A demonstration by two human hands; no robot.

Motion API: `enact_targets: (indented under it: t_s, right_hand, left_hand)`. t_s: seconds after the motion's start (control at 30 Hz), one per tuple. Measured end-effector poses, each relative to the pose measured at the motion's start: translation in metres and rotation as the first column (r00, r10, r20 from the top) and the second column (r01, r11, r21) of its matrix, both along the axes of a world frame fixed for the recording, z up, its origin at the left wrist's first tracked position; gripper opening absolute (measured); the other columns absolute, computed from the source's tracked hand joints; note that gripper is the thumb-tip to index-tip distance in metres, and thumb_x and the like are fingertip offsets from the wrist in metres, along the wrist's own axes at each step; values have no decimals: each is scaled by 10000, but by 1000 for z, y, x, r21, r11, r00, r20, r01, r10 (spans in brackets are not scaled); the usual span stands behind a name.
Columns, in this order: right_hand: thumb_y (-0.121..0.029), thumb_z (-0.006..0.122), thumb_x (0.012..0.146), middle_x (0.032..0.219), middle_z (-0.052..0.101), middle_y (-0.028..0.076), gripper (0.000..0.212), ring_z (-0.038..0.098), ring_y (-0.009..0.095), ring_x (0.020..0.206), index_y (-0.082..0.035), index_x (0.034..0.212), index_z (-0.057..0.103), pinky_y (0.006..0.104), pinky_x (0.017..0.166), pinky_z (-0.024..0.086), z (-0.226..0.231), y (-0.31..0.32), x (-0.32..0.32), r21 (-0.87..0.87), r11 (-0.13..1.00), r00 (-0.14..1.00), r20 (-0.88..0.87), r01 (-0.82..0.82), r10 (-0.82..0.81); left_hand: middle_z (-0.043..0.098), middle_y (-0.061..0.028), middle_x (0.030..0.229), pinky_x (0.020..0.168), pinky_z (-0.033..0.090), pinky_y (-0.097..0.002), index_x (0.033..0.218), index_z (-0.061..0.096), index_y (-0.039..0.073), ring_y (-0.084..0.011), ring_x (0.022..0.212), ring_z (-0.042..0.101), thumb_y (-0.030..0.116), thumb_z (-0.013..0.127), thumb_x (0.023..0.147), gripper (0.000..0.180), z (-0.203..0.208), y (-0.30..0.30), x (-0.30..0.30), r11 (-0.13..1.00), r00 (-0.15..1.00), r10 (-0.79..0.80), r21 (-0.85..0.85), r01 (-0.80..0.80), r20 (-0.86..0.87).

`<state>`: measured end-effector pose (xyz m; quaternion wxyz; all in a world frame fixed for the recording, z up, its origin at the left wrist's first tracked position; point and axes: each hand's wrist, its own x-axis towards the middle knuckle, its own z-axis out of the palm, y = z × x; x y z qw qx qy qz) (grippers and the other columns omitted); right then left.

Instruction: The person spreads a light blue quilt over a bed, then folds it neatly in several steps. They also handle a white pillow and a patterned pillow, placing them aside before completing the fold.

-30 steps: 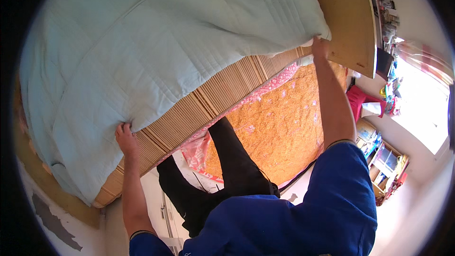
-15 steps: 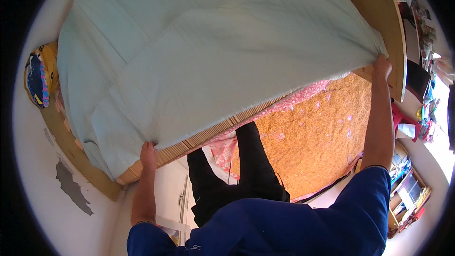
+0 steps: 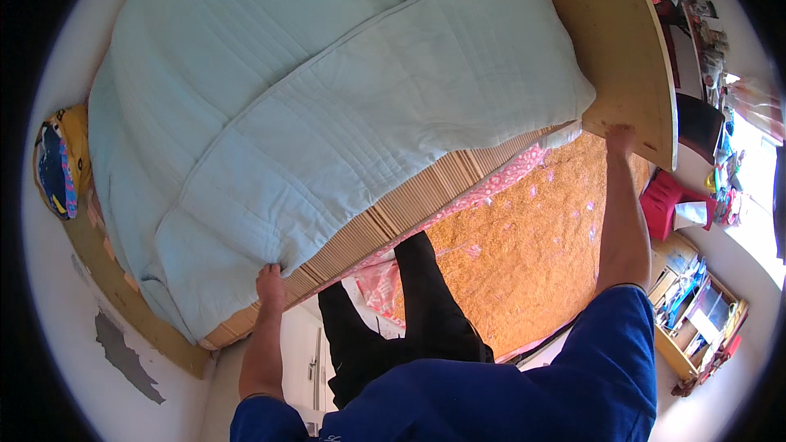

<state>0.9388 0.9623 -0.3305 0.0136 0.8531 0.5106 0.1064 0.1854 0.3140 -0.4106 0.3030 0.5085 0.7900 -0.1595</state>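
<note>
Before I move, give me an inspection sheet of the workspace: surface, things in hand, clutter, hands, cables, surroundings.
Surface: striped mat, showing as a strip along the near side.
Things in hand: pale blue sheet over the mat, creased, with a long fold line across it.
Clutter: yellow-and-navy bundle at far left; wooden box of mixed items at right.
Hands: left hand pinches the sheet's near edge; right hand is off the sheet, at the lower edge of the board, contact unclear.
Cables: nothing seen for certain.
Surroundings: orange covering beyond the legs; wall at left with a grey patch; bright window at right.
</note>
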Motion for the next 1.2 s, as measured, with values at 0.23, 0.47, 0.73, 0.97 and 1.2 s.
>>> enact_targets:
  t_s: [0.23, 0.47, 0.73, 0.97, 1.2]
  right_hand:
    - [-170, 683, 829, 1249, 632, 180, 400, 573, 383, 1200, -84, 1215, 624, 494, 996, 477, 28, 21, -245, 139, 653, 623, -209, -745, 754]
    - [-352, 707, 892, 1598, 312, 152, 684, 301, 421, 1445, -198, 1501, 434, 626, 1128, 298, 4, 36, -381, -116, 402, 418, -247, -908, 874]
    - [-529, 575, 957, 1671, 187, 132, 701, 162, 424, 1511, -239, 1559, 360, 692, 1160, 160, -5, 94, -389, -356, 520, 628, -360, -776, 691]
    - [-420, 598, 979, 1603, 321, 176, 637, 278, 440, 1457, -170, 1530, 396, 616, 1151, 272, 49, 60, -400, -251, 548, 602, -388, -798, 698]
    - [-377, 632, 947, 1447, 505, 206, 531, 459, 440, 1327, -113, 1400, 552, 556, 1089, 398, 139, 36, -300, -251, 598, 648, -273, -761, 711]
  left_hand:
    - [674, -118, 1080, 863, 518, -500, 1060, 663, 114, -332, 1027, 649, 114, 663, 837, 223, 9, 4, -16, 949, 989, 15, -309, -60, -145]
    - [623, -132, 1223, 941, 486, -537, 1229, 583, 108, -375, 1153, 596, 177, 675, 845, 401, 7, 69, 15, 955, 995, 101, -284, -91, 23]
    - [547, -226, 1392, 1036, 477, -518, 1451, 443, 84, -435, 1235, 569, 277, 660, 853, 665, 1, 71, 68, 848, 871, 466, -360, -389, 157]
    - [675, -271, 1164, 944, 523, -470, 1358, 517, 5, -413, 1102, 654, 280, 605, 924, 521, 84, 135, 116, 901, 792, 430, -159, -403, 434]
    - [732, -215, 1025, 891, 554, -456, 1298, 558, 9, -390, 1002, 697, 263, 582, 944, 437, 99, 173, 110, 863, 699, 405, 5, -505, 590]
